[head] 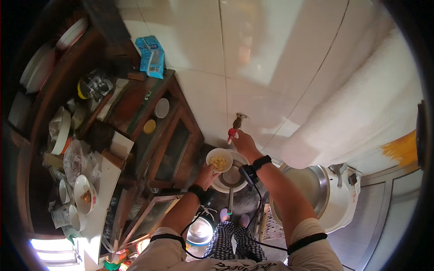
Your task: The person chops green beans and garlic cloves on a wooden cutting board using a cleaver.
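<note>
In my left hand (205, 178) is a small white bowl (211, 155), its rim between thumb and fingers. Pale yellow chopped pieces (218, 163) lie in it. My right hand (245, 145) is at the wall tap (238, 121), with its fingers around the red handle (232, 132). I cannot tell whether water runs. Below the bowl, a metal pan or strainer (234, 176) with a long handle (231, 201) rests over a white basin (222, 188). The bowl and my left hand cover part of both.
Left stands a wooden cabinet (200, 132) with a lower door (149, 215) swung out. Bowls (84, 194) and plastic bags (76, 154) crowd its surface. Right, a wide metal basin (323, 189) of cloudy liquid sits by a white tub (342, 210). A metal pot (200, 230) is near my feet.
</note>
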A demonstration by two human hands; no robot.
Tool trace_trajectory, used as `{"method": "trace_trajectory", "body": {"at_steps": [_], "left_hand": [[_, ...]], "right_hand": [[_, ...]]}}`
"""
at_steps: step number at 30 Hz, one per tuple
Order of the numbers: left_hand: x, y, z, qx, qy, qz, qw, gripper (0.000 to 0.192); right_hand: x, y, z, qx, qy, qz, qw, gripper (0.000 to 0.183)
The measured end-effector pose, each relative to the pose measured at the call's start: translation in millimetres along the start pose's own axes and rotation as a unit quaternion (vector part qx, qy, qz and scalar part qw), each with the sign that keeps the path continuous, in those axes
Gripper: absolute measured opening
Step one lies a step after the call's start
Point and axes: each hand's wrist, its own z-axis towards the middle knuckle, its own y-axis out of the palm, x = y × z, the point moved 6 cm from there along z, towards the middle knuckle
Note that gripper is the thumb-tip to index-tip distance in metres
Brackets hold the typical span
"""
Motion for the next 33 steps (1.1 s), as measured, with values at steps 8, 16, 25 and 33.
{"method": "trace_trajectory", "body": {"at_steps": [8,16,25,33], "left_hand": [[-5,11,54,-0.024,0.002,-0.018,1.0,0.038],[-12,10,78,0.017,-0.009,-0.033,0.999,0.04],[-1,23,82,0.005,-0.009,-0.007,1.0,0.041],[1,25,84,0.024,-0.024,-0.049,0.998,0.04]], "right_hand": [[4,33,31,-0.078,-0.022,-0.127,0.989,0.024],[7,32,27,-0.037,0.008,-0.062,0.997,0.024],[25,46,35,-0.032,-0.028,-0.077,0.996,0.021],[24,45,36,-0.04,-0.041,-0.104,0.993,0.022]]}}
